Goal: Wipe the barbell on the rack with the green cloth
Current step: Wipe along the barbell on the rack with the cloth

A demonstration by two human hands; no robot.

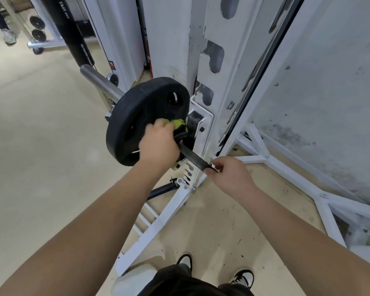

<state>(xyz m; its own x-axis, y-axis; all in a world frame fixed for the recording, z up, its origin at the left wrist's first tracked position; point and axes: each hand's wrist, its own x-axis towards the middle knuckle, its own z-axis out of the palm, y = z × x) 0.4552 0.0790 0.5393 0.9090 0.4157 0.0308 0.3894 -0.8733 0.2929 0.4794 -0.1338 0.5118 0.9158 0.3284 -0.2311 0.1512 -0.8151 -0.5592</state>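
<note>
While the green cloth (178,123) is bunched under the left hand (158,144), it is pressed around the barbell shaft (192,155) just inside the black weight plate (145,118), where the bar enters the white rack upright (214,86). The left hand is closed over the cloth and bar, and cloth edges show above the knuckles and below the wrist. The right hand (229,175) is closed on the shaft nearer the body, thumb and fingers pinched round it; the bar is judged to be steadied this way against rolling in its cradle (201,120).

Room for the wiping stroke is narrow. Ahead of the left hand the plate face blocks travel; beside it the cradle bracket and slotted upright stand close, presenting hard metal edges to the knuckles. Toward the right hand a short length of bare shaft lies open between the two grips. The chrome sleeve (98,81) beyond the plate is clear of obstruction, with open floor (41,146) below it.
</note>
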